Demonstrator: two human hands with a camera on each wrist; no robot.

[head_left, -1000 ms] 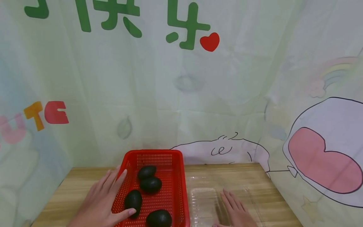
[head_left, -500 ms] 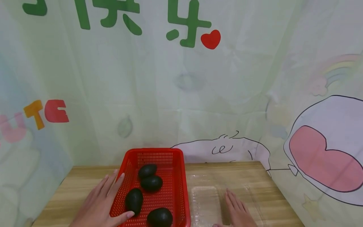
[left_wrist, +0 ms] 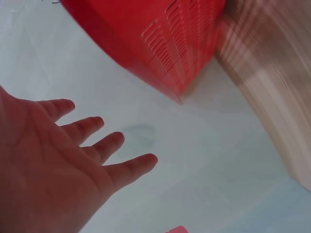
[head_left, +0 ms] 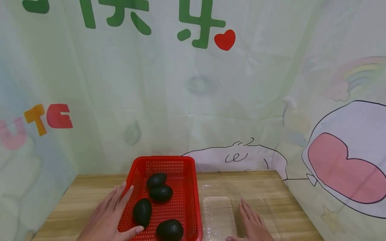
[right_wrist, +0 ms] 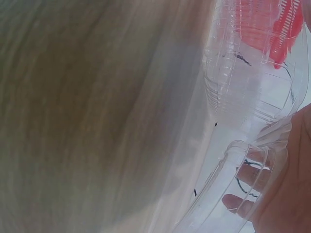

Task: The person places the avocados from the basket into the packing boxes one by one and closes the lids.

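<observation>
In the head view, several dark green avocados (head_left: 161, 193) lie in a red plastic basket (head_left: 198, 207). My left hand (head_left: 104, 219) is at the basket's left side with fingers extended, its thumb over the rim near one avocado (head_left: 142, 212). The left wrist view has that hand (left_wrist: 58, 155) with spread fingers and nothing in the palm, below the red basket (left_wrist: 141, 43). My right hand (head_left: 254, 224) lies straight-fingered over a clear plastic clamshell box (head_left: 218, 214) right of the basket. Through the clear plastic (right_wrist: 243, 97), the right wrist view shows its fingers (right_wrist: 252, 177).
Everything stands on a wood-grain table (head_left: 181, 172) whose back edge meets a pale printed cloth (head_left: 159, 83). The same cloth hangs at both sides, with a balloon drawing (head_left: 346, 160) on the right.
The head view has tilted down slightly, so the scene sits a little higher or lower by few pixels. My left hand has slipped back slightly along the basket; the avocados stay put.
</observation>
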